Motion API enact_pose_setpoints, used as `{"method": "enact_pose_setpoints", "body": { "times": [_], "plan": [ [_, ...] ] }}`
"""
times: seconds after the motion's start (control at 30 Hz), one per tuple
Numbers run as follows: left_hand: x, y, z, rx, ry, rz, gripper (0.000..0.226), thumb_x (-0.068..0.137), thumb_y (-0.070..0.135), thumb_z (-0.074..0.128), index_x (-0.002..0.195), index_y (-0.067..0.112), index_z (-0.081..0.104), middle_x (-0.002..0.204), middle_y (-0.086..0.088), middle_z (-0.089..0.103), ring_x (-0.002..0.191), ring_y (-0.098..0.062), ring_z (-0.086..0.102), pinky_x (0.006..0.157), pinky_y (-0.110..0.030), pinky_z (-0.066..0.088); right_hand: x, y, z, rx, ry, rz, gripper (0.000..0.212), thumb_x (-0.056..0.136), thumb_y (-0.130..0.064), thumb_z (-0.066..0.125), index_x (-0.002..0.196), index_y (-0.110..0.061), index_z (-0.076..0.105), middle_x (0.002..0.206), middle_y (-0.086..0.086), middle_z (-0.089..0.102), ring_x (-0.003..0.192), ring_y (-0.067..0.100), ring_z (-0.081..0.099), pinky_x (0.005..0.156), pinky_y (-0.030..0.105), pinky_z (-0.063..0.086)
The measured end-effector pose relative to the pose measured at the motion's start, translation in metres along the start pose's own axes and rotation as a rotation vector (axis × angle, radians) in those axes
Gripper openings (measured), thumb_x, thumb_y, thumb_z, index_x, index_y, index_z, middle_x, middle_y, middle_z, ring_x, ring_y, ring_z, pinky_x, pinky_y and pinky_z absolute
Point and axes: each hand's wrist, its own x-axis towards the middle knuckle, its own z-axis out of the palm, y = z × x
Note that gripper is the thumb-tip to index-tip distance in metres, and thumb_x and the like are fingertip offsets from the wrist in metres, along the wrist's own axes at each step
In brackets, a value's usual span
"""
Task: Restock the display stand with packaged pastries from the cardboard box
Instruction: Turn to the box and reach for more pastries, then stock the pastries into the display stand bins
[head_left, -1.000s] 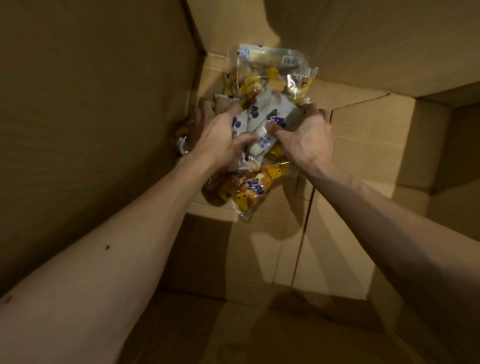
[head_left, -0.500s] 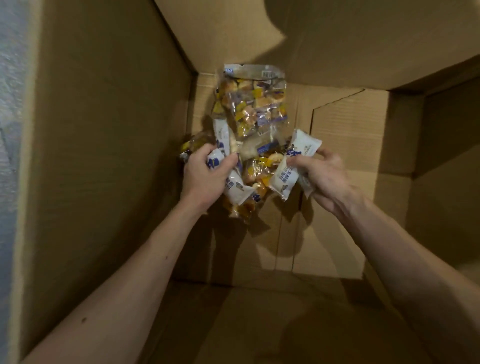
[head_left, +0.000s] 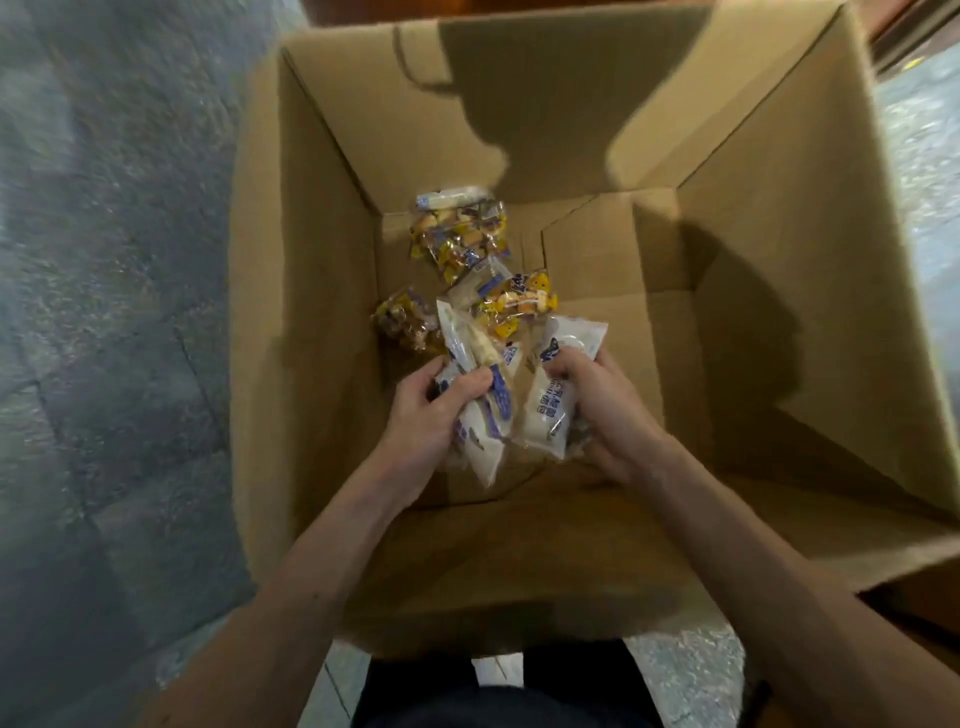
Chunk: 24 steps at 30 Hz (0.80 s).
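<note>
well, the cardboard box (head_left: 291, 364) is a deep carton of plain brown corrugated board, matte and faintly ribbed, with its flaps turned outward and sharp creases at the inner corners. it stands on a grey floor (head_left: 104, 312) of mottled, stone-like tiles. all the packaged pastries are inside it, gathered toward the left and far part of the bottom.

three crinkly clear bags with yellow and blue print lie on the box bottom: the far bag (head_left: 460, 234) near the back wall, the middle bag (head_left: 519, 304) just in front of it, and the left bag (head_left: 402, 319) near the left wall.

the left hand (head_left: 431, 415) has its fingers curled round a bundle of white packets (head_left: 483, 410), glossy, pillow-shaped and blue-printed, held above the bottom and tilted. the right hand (head_left: 608, 415) grips a single white packet (head_left: 553, 405) of the same kind, thumb over its top and fingers wrapped behind. the two hands are close together, their packets just beside each other. both bare forearms reach down over the near wall, above dark trousers (head_left: 493, 691).
</note>
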Motion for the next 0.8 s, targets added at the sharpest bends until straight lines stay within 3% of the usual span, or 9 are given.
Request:
{"method": "enact_pose_setpoints", "body": {
  "times": [0.13, 0.27, 0.37, 0.43, 0.47, 0.57, 0.63, 0.7, 0.8],
  "plan": [
    [-0.072, 0.022, 0.005, 0.156, -0.257, 0.129, 0.027, 0.094, 0.019, 0.061, 0.120, 0.011, 0.061, 0.105, -0.008, 0.075, 0.096, -0.025, 0.072, 0.081, -0.035, 0.060, -0.096, 0.012, 0.017, 0.089, 0.091, -0.173, 0.034, 0.099, -0.028, 0.057, 0.132, -0.024, 0.049, 0.114, 0.013, 0.071, 0.096, 0.028, 0.073, 0.079, 0.046, 0.061],
    [-0.151, 0.055, 0.029, 0.417, -0.446, 0.282, 0.011, 0.094, 0.021, 0.063, 0.104, 0.019, 0.067, 0.095, -0.002, 0.077, 0.086, -0.020, 0.073, 0.079, -0.034, 0.060, -0.201, 0.020, 0.031, 0.211, 0.162, -0.344, 0.041, 0.099, -0.042, 0.055, 0.135, -0.022, 0.051, 0.105, 0.008, 0.076, 0.085, 0.023, 0.076, 0.060, 0.033, 0.060],
    [-0.209, 0.081, 0.059, 0.634, -0.558, 0.427, 0.013, 0.094, 0.026, 0.065, 0.102, 0.017, 0.069, 0.096, -0.004, 0.076, 0.087, -0.022, 0.073, 0.082, -0.039, 0.058, -0.277, 0.022, 0.030, 0.256, 0.167, -0.503, 0.042, 0.102, -0.048, 0.044, 0.133, -0.021, 0.054, 0.104, 0.006, 0.077, 0.090, 0.023, 0.075, 0.071, 0.036, 0.062],
    [-0.247, 0.094, 0.081, 0.761, -0.643, 0.494, 0.017, 0.093, 0.036, 0.065, 0.104, 0.023, 0.069, 0.095, 0.002, 0.076, 0.088, -0.017, 0.073, 0.083, -0.038, 0.059, -0.325, 0.024, 0.023, 0.239, 0.200, -0.607, 0.058, 0.095, -0.060, 0.043, 0.135, -0.019, 0.057, 0.113, 0.010, 0.074, 0.102, 0.027, 0.072, 0.088, 0.044, 0.058],
    [-0.265, 0.099, 0.094, 0.836, -0.682, 0.550, 0.018, 0.093, 0.039, 0.064, 0.103, 0.024, 0.069, 0.094, 0.005, 0.076, 0.087, -0.013, 0.073, 0.084, -0.036, 0.058, -0.348, 0.026, 0.020, 0.232, 0.226, -0.644, 0.068, 0.088, -0.066, 0.047, 0.135, -0.017, 0.058, 0.115, 0.013, 0.073, 0.104, 0.030, 0.071, 0.089, 0.046, 0.058],
    [-0.314, 0.104, 0.135, 1.060, -0.814, 0.770, 0.023, 0.095, 0.035, 0.064, 0.102, 0.013, 0.067, 0.085, -0.002, 0.072, 0.073, -0.007, 0.064, 0.071, -0.020, 0.050, -0.409, 0.039, -0.001, 0.166, 0.294, -0.755, 0.091, 0.068, -0.073, 0.068, 0.126, -0.004, 0.061, 0.106, 0.027, 0.070, 0.091, 0.036, 0.071, 0.070, 0.036, 0.061],
    [-0.345, 0.100, 0.162, 1.160, -0.904, 0.870, 0.019, 0.093, 0.026, 0.067, 0.102, 0.010, 0.065, 0.087, -0.001, 0.068, 0.073, -0.006, 0.059, 0.064, -0.011, 0.042, -0.446, 0.051, -0.018, 0.187, 0.362, -0.785, 0.074, 0.067, -0.058, 0.076, 0.121, -0.008, 0.066, 0.098, 0.016, 0.075, 0.082, 0.025, 0.075, 0.060, 0.028, 0.058],
    [-0.371, 0.090, 0.188, 1.230, -0.995, 0.970, 0.025, 0.090, 0.033, 0.070, 0.110, 0.018, 0.065, 0.101, 0.006, 0.067, 0.087, 0.000, 0.060, 0.079, -0.010, 0.043, -0.477, 0.068, -0.040, 0.249, 0.372, -0.811, 0.049, 0.079, -0.045, 0.071, 0.116, -0.013, 0.070, 0.094, 0.009, 0.076, 0.069, 0.013, 0.074, 0.050, 0.022, 0.054],
    [-0.403, 0.064, 0.230, 1.382, -1.113, 1.115, 0.047, 0.082, 0.068, 0.058, 0.119, 0.039, 0.057, 0.120, 0.015, 0.062, 0.111, -0.005, 0.057, 0.100, -0.034, 0.045, -0.520, 0.094, -0.073, 0.284, 0.436, -0.833, 0.034, 0.091, -0.042, 0.065, 0.114, -0.019, 0.072, 0.096, 0.005, 0.077, 0.068, 0.007, 0.073, 0.048, 0.018, 0.052]
  ]
}}
